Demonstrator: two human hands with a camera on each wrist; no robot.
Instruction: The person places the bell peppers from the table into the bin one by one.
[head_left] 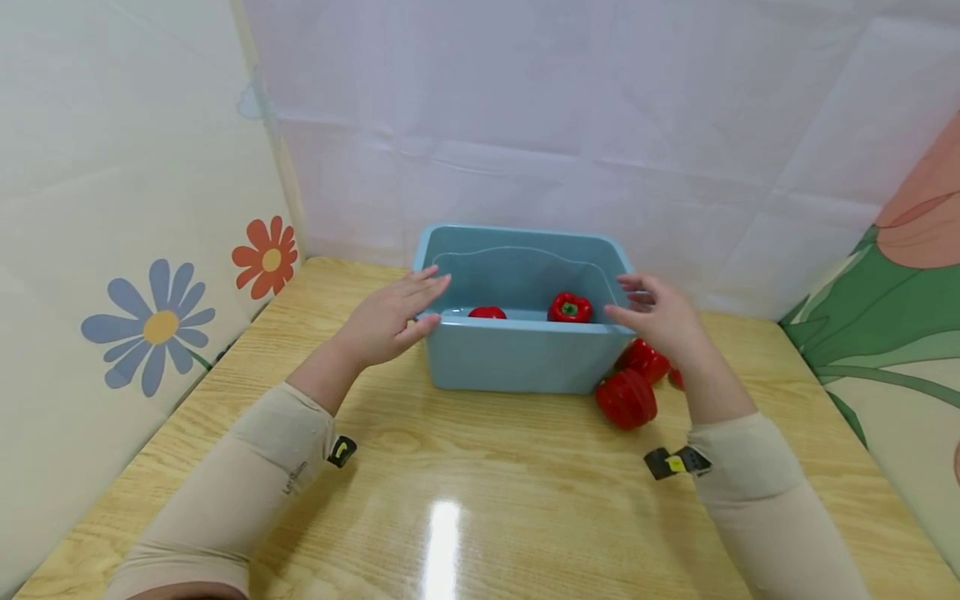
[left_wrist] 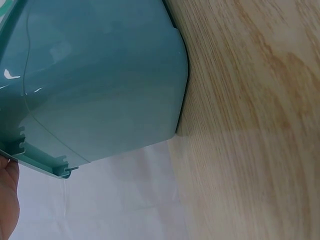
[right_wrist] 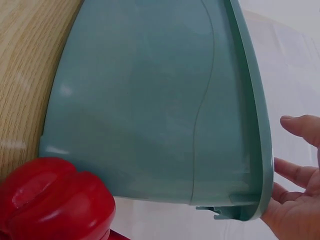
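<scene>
A blue-green plastic bin (head_left: 517, 358) stands on the wooden table, with a red bell pepper (head_left: 570, 308) and another red piece (head_left: 487, 312) visible inside; its front wall hides part of both. At the bin's left rim is my left hand (head_left: 390, 317), fingers extended toward the opening. The left wrist view catches only a bit of that hand (left_wrist: 7, 200) at the rim. My right hand (head_left: 663, 321) is at the right rim, fingers slightly bent and spread. In the right wrist view its thumb (right_wrist: 302, 127) stands apart from the bin wall.
Outside the bin's right front corner lies a red bell pepper (head_left: 627, 400), with another red pepper (head_left: 643, 360) behind it. A further red piece (head_left: 677, 379) is partly covered by the right wrist. A pale cloth wall (head_left: 525, 125) rises behind the bin.
</scene>
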